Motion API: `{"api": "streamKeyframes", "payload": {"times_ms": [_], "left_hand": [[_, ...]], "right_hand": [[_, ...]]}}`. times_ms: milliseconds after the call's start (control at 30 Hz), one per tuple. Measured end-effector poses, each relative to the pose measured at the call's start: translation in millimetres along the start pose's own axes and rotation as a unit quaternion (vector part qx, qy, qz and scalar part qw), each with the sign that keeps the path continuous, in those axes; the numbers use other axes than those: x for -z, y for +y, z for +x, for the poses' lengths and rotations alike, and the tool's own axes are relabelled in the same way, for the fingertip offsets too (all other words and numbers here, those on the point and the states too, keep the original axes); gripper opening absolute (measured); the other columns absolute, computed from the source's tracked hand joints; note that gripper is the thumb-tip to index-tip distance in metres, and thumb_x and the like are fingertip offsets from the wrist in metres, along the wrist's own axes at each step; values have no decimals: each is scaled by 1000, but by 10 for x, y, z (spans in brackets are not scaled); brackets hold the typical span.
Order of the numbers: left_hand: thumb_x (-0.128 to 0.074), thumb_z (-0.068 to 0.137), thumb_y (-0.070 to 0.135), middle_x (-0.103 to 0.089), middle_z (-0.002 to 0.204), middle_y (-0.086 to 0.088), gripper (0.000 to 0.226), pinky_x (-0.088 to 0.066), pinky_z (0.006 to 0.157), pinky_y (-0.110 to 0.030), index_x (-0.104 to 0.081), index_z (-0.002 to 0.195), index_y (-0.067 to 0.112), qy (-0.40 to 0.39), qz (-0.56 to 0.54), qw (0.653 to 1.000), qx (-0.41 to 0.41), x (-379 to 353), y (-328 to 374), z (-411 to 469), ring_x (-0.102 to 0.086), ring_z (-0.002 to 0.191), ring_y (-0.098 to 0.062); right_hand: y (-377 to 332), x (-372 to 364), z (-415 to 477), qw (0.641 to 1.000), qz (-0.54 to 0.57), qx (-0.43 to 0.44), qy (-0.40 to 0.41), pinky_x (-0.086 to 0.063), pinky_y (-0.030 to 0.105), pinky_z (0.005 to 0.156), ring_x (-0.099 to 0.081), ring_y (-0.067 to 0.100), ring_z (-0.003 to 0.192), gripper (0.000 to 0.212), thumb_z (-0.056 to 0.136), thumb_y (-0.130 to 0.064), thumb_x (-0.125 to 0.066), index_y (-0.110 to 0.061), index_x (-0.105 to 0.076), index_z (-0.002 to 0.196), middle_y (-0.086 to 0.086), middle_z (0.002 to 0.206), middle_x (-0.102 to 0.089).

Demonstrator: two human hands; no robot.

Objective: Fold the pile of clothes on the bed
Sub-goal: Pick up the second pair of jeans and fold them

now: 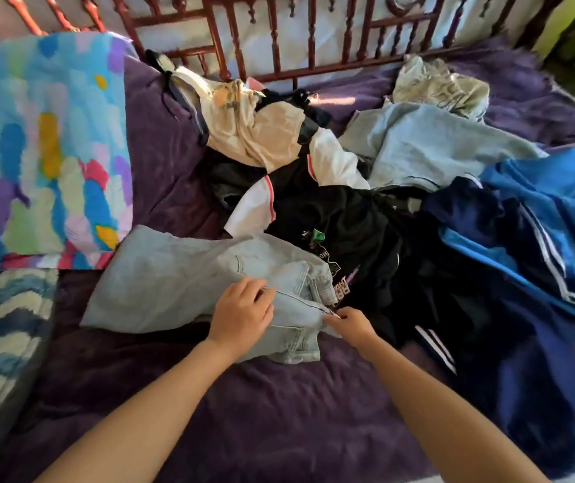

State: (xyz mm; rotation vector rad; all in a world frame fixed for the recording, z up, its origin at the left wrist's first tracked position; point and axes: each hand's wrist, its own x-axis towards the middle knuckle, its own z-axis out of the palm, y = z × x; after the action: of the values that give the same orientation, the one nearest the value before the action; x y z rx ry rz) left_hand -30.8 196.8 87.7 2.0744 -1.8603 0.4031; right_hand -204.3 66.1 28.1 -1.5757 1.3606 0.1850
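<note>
Light blue jeans (174, 273) lie across the purple bedspread (279, 413), legs stretching left, waistband toward the pile. My left hand (242, 315) grips the denim near the fly, fingers curled into the fabric. My right hand (348, 324) pinches the waistband edge just right of it. Behind the jeans spreads the pile of clothes: a black printed shirt (348, 224), a white garment with red trim (334, 162), a beige top (261, 134), a pale blue garment (429, 148), and blue and navy striped sportswear (540, 231).
A multicoloured pillow (41, 141) leans at the left, and a blue wavy-patterned cushion (0, 336) lies below it. A red wooden spindle headboard (279, 33) runs along the back. A crumpled patterned cloth (436, 81) sits at the far right of the bed.
</note>
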Motion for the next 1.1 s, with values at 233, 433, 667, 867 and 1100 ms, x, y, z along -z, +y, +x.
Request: {"api": "streamKeyframes", "payload": {"times_ms": [233,433,667,867,1100], "left_hand": [[-89,42,39,-71,90,-6,52,-34,83,-41,-74,86,17,-242,90,966,-19,-370,188,-58,-67,84,-25],[-93,36,29,-72,85,-8,45,-36,84,-38,-76,74,14,-294,124,948,9,-644,-1,-519,-69,83,-27],[-51,72,33,-73,94,-7,32,-51,82,-39,-76,79,15,-302,109,947,2,-721,-234,-641,-69,92,-24],[-35,74,36,-71,105,-9,50,-32,90,-38,-76,90,12,-320,124,939,-11,-717,-555,-729,-66,101,-27],[-37,77,33,-70,106,-11,46,-32,92,-40,-75,92,11,-273,117,955,-2,-759,-450,-800,-65,102,-28]], "right_hand": [[137,-83,184,999,28,21,-33,-38,23,92,-53,21,118,50,90,-25,-60,-10,-46,135,8,131,-55],[338,-166,304,998,64,23,1,-41,24,88,-57,22,112,36,91,-20,-59,-8,-57,125,10,120,-62],[109,-12,706,994,-40,83,65,-40,34,93,-49,29,118,42,93,-24,-52,-9,-50,132,13,132,-51],[-80,11,1006,981,-133,130,62,-42,38,92,-44,29,124,53,91,-19,-54,-10,-36,140,12,137,-45],[-89,-132,1076,988,-85,114,63,-48,39,82,-54,35,109,72,86,-16,-60,-18,-22,146,13,119,-59]]}}
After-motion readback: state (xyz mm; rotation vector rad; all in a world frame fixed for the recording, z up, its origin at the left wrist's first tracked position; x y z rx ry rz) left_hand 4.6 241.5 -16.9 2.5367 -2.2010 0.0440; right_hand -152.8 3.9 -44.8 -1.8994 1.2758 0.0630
